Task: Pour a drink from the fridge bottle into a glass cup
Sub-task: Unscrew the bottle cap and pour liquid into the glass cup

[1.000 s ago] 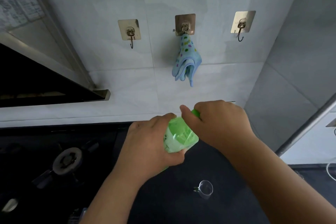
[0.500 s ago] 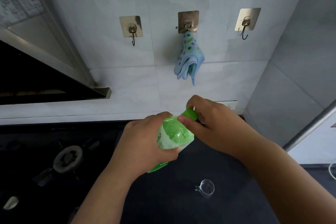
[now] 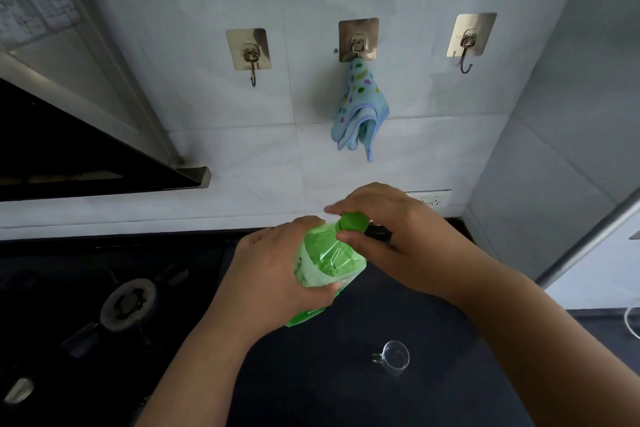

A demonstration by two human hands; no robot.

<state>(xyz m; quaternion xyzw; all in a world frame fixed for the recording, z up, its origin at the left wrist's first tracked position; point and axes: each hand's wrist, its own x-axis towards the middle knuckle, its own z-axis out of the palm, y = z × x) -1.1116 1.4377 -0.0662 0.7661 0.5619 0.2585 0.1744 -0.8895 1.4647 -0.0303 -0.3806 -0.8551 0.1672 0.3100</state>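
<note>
Fingers [image 3: 346, 238] of the right hand [image 3: 401, 239] pinch the green cap [image 3: 351, 221], and the left hand [image 3: 273, 270] curls round the bottle [image 3: 329, 262], held tilted above the dark table [image 3: 311, 385]. By my reading the bottle is out of the fridge but capped, so unscrewing and pouring are left; the cup [image 3: 394, 357] stands empty on the table, near and right of the bottle. Label print is too blurred to read.

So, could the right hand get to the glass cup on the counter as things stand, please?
Probably yes: the glass cup stands alone on the counter, nothing between it and the right hand, though that hand pinches the green cap.
</note>
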